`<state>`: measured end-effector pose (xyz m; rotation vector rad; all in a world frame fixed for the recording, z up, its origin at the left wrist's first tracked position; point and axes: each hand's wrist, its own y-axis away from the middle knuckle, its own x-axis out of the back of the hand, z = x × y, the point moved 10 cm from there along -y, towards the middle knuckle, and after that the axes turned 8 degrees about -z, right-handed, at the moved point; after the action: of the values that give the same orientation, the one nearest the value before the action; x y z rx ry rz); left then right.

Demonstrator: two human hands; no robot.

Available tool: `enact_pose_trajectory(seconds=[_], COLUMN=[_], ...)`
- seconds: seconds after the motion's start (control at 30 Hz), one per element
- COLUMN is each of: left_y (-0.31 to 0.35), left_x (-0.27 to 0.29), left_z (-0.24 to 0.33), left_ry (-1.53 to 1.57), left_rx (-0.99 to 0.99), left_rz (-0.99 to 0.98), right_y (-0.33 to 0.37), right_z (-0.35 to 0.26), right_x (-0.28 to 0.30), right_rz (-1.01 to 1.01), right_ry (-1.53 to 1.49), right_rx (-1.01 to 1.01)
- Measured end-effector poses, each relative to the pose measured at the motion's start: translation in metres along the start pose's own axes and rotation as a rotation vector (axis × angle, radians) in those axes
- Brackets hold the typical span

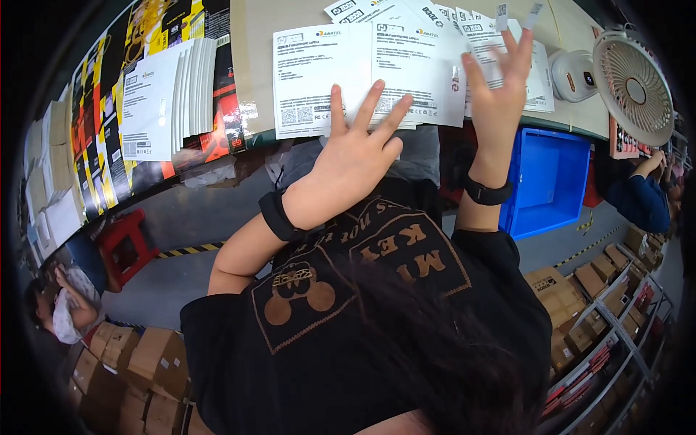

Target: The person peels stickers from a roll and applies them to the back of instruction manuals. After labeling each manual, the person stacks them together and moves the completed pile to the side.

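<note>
White printed flat packages (pixel 321 65) lie in overlapping piles at the table's front edge. My left hand (pixel 355 148) rests on them with its fingers spread, pressing near the lower edge of a second white package (pixel 417 65). To the right, my right hand (pixel 499 101) is raised over more white packages (pixel 540 72), its fingers apart and partly blurred. Two small white labels (pixel 502 16) with printed codes show at its fingertips, seemingly stuck to them. Both wrists wear black bands.
A fanned stack of white packages (pixel 156 101) sits at the left on black, yellow and red printed boxes (pixel 98 138). A round fan (pixel 633 90) and a white device (pixel 574 75) stand at the right. Below the table edge is a blue bin (pixel 549 181). Other people sit at both sides.
</note>
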<state>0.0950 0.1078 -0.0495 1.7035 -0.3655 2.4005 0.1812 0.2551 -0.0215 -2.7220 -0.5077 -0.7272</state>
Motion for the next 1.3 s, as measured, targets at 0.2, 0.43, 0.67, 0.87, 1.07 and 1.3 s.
enact_pose_trajectory(seconds=[0.2, 0.43, 0.67, 0.87, 1.07, 1.3], left_y=[-0.002, -0.002, -0.002, -0.001, -0.002, -0.002], left_x=[-0.009, -0.014, -0.016, -0.018, -0.017, -0.018], left_z=[-0.002, -0.002, -0.001, -0.002, -0.002, -0.002], left_ry=[-0.07, -0.076, -0.089, -0.094, -0.102, -0.106], left_rx=[0.03, 0.032, 0.029, 0.034, 0.027, 0.015], left_rz=[-0.068, -0.096, -0.132, -0.126, -0.147, -0.163], right_y=[0.004, 0.008, 0.012, 0.017, 0.016, 0.017], right_z=[0.009, 0.007, -0.002, 0.014, 0.007, -0.037], right_x=[0.02, -0.039, -0.036, -0.038, -0.036, -0.038], right_rz=[0.127, -0.151, -0.188, -0.12, -0.131, 0.004], right_ry=[-0.201, -0.98, -1.074, -0.375, -0.266, 0.404], right_rx=[0.096, 0.215, 0.468, -0.28, -0.307, 0.242])
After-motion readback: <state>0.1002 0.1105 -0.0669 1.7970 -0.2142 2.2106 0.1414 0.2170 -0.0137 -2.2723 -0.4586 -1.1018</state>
